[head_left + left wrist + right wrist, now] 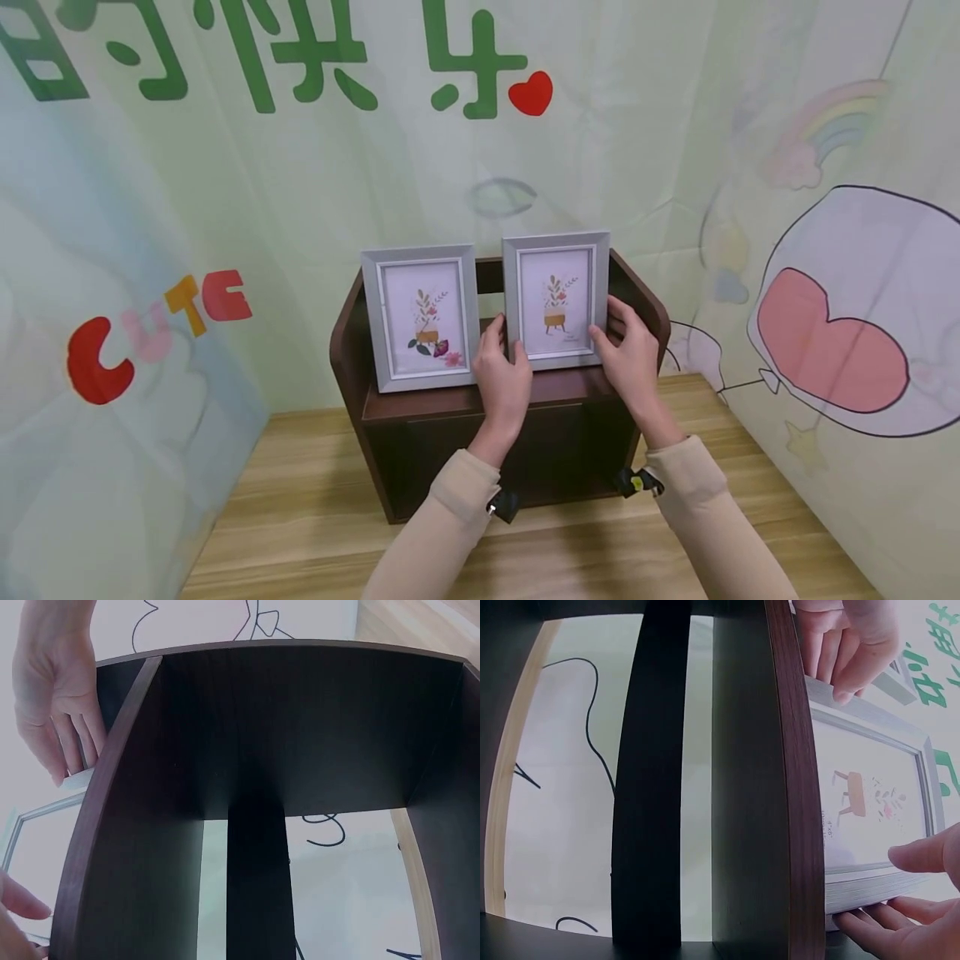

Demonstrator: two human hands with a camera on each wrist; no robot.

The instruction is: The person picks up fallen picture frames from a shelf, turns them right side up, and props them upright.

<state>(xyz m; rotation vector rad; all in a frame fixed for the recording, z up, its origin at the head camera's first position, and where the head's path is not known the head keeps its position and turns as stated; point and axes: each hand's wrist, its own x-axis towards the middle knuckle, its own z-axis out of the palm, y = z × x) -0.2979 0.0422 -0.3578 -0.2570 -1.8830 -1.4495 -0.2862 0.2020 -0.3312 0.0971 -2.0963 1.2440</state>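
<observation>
A silver-grey picture frame [556,360] stands on the upper shelf of a dark brown wooden rack [420,406], on its right half. My left hand [504,379] grips its lower left edge, thumb toward the front. At the lower right edge, my right hand [628,354] holds it with the thumb over the front and fingers behind. The right wrist view shows both hands about the frame [922,750]. To the left is a second grey picture frame [431,382], leaning back slightly, with dark red and pink flowers at its lower part.
The rack stands on a wood-grain table [285,500]; its lower compartment [510,458] faces me. Raised side panels [645,292] flank the upper shelf. Printed fabric [615,150] hangs behind and on both sides, close to the rack's back.
</observation>
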